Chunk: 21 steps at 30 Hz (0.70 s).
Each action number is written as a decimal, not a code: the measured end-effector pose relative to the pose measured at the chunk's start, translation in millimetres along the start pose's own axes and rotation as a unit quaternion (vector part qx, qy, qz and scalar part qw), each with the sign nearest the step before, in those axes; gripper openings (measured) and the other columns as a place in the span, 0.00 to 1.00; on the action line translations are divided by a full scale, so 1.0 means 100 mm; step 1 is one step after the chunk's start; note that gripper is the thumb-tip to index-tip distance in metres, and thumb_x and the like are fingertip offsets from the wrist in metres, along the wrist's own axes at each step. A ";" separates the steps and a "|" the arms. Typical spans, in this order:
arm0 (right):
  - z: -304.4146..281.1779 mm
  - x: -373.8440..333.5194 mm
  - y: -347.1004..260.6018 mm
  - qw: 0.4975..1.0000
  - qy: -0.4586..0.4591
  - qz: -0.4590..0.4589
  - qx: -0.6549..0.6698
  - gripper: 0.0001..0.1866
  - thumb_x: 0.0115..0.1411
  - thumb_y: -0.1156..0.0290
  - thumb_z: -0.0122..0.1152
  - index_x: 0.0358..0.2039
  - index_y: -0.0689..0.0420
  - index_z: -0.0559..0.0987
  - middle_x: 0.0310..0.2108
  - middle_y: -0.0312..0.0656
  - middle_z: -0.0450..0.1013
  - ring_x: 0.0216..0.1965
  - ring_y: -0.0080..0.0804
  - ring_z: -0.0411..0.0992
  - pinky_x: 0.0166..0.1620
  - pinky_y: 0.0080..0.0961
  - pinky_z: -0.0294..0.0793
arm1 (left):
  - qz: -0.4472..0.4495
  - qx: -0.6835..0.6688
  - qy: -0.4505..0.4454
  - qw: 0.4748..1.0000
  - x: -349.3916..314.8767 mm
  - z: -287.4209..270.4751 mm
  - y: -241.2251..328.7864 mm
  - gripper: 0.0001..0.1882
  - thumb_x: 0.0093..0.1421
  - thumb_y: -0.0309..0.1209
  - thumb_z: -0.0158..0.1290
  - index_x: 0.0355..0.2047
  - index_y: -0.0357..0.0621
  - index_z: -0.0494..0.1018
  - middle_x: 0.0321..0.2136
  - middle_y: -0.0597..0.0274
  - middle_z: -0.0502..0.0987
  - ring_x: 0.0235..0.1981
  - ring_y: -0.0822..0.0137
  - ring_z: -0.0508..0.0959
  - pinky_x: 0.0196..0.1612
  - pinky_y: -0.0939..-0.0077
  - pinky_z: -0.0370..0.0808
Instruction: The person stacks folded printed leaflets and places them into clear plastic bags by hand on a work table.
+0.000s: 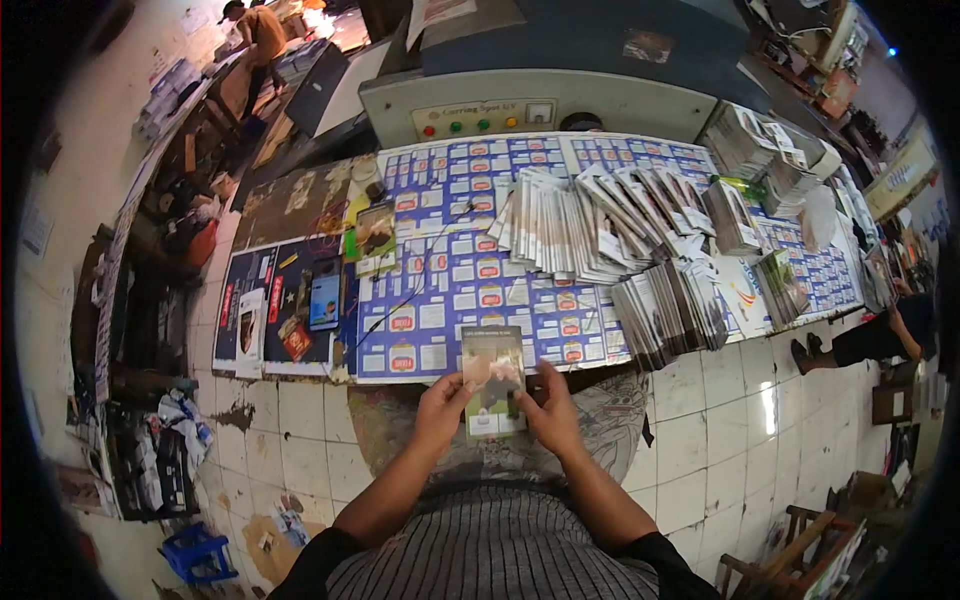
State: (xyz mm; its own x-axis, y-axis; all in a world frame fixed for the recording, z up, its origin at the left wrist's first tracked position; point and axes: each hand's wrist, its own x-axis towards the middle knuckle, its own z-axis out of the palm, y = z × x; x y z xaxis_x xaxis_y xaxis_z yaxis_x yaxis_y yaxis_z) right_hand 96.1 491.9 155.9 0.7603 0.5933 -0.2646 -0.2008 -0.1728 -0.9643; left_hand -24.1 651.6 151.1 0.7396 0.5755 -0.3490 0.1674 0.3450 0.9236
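Note:
In front of my body, at the table's near edge, I hold a thin booklet (493,412) with a dark top and a green and brown picture cover. My left hand (444,412) is closed on its left edge, thumb in front. My right hand (552,415) is at its right edge, with the thumb against the cover and the index finger raised beside it. The fingers behind the booklet are hidden. Beyond it, a wide fan of similar booklets (565,225) lies on the table, and another row of booklets (668,312) stands nearer on the right.
Blue printed sheets cover the table (430,270). A phone (324,300) and a single picture booklet (376,235) lie at left. Booklet stacks (742,140) stand at back right, below a grey machine panel (620,105) with buttons. Other people (262,40) are at far left and right.

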 end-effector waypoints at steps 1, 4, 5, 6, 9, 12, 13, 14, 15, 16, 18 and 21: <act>0.01 -0.01 -0.04 0.990 0.033 -0.074 -0.117 0.33 0.63 0.70 0.63 0.64 0.65 0.62 0.57 0.53 0.67 0.54 0.36 0.69 0.53 0.28 0.72 | 0.006 0.031 0.019 0.999 0.00 -0.01 0.03 0.16 0.68 0.31 0.54 0.53 0.36 0.73 0.41 0.64 0.78 0.38 0.77 0.76 0.40 0.82 0.73; 0.05 -0.03 -0.19 0.973 -0.054 -0.135 -0.181 0.38 0.60 0.66 0.67 0.66 0.64 0.60 0.63 0.58 0.61 0.59 0.43 0.66 0.58 0.34 0.68 | 0.022 0.054 0.030 0.998 -0.06 0.09 0.08 0.16 0.69 0.33 0.53 0.52 0.37 0.73 0.39 0.66 0.77 0.36 0.78 0.75 0.38 0.83 0.72; 0.09 -0.04 -0.27 0.948 -0.123 -0.204 -0.211 0.37 0.61 0.64 0.67 0.65 0.64 0.61 0.63 0.59 0.60 0.61 0.47 0.65 0.60 0.36 0.67 | 0.038 0.070 0.018 0.997 -0.06 0.13 0.08 0.16 0.69 0.34 0.53 0.53 0.38 0.73 0.38 0.66 0.77 0.36 0.79 0.75 0.37 0.83 0.71; 0.12 -0.03 -0.17 0.965 -0.143 -0.155 -0.154 0.35 0.64 0.67 0.62 0.67 0.62 0.60 0.62 0.53 0.64 0.61 0.43 0.65 0.62 0.34 0.65 | 0.067 0.115 -0.021 0.991 -0.06 0.15 0.01 0.19 0.70 0.37 0.52 0.55 0.39 0.72 0.37 0.67 0.77 0.37 0.78 0.75 0.37 0.82 0.71; 0.11 0.05 0.00 0.989 -0.127 -0.047 0.053 0.28 0.68 0.70 0.56 0.66 0.63 0.62 0.59 0.47 0.69 0.59 0.37 0.68 0.62 0.30 0.65 | 0.054 0.013 -0.067 0.996 -0.04 0.22 -0.02 0.21 0.70 0.39 0.51 0.58 0.40 0.71 0.39 0.66 0.76 0.41 0.77 0.74 0.38 0.79 0.73; 0.06 0.08 0.03 0.981 -0.093 0.010 0.170 0.24 0.68 0.77 0.51 0.64 0.66 0.64 0.55 0.41 0.72 0.56 0.29 0.68 0.60 0.26 0.64 | 0.131 0.117 0.040 0.984 -0.10 0.29 0.05 0.21 0.72 0.38 0.49 0.60 0.40 0.69 0.42 0.66 0.76 0.44 0.77 0.73 0.43 0.78 0.72; 0.03 0.08 0.05 0.962 -0.080 0.035 0.259 0.23 0.68 0.78 0.50 0.63 0.66 0.64 0.55 0.40 0.72 0.56 0.28 0.69 0.60 0.25 0.65 | 0.182 0.151 0.137 0.962 -0.10 0.33 0.07 0.21 0.72 0.38 0.48 0.60 0.40 0.69 0.42 0.67 0.76 0.45 0.77 0.73 0.45 0.79 0.71; 0.01 0.11 0.10 0.951 -0.076 0.049 0.295 0.24 0.67 0.80 0.49 0.64 0.65 0.65 0.55 0.41 0.72 0.54 0.28 0.70 0.59 0.24 0.65 | 0.180 0.151 0.137 0.962 -0.06 0.29 0.05 0.21 0.72 0.38 0.48 0.60 0.40 0.69 0.42 0.67 0.76 0.45 0.77 0.73 0.45 0.79 0.71; 0.02 0.10 0.06 0.951 -0.077 0.052 0.295 0.24 0.67 0.80 0.49 0.64 0.65 0.65 0.55 0.41 0.72 0.54 0.28 0.70 0.59 0.24 0.65 | 0.101 0.075 0.051 0.991 -0.02 0.23 0.05 0.22 0.72 0.37 0.48 0.61 0.39 0.68 0.42 0.67 0.77 0.45 0.77 0.73 0.48 0.79 0.71; 0.02 0.10 0.02 0.969 -0.063 0.024 0.236 0.25 0.67 0.79 0.50 0.64 0.65 0.64 0.55 0.43 0.72 0.54 0.28 0.70 0.60 0.25 0.65 | 0.020 -0.003 -0.037 0.999 0.02 0.19 0.05 0.22 0.72 0.37 0.48 0.61 0.38 0.67 0.43 0.67 0.77 0.46 0.76 0.73 0.50 0.79 0.70; 0.02 0.08 -0.07 0.983 -0.050 -0.001 0.176 0.26 0.67 0.78 0.51 0.65 0.65 0.63 0.56 0.45 0.71 0.55 0.29 0.70 0.60 0.26 0.65 | -0.002 -0.033 -0.040 0.999 0.04 0.18 0.03 0.22 0.72 0.36 0.47 0.62 0.38 0.67 0.44 0.67 0.77 0.46 0.76 0.73 0.51 0.79 0.70; 0.01 0.05 -0.14 0.997 -0.014 -0.044 -0.058 0.29 0.66 0.75 0.54 0.66 0.65 0.61 0.58 0.53 0.69 0.56 0.34 0.70 0.60 0.28 0.65 | -0.029 -0.052 -0.039 0.997 0.02 0.17 0.04 0.21 0.73 0.35 0.46 0.62 0.38 0.67 0.46 0.67 0.76 0.46 0.77 0.73 0.52 0.79 0.70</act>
State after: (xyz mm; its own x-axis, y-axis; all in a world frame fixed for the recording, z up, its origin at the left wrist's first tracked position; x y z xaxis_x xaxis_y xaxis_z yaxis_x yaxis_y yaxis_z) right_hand 101.8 498.3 167.9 0.7537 0.6320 -0.1804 -0.0599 -0.2072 -0.9765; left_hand -10.9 640.9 156.5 0.7803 0.4937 -0.3839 0.1455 0.4537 0.8792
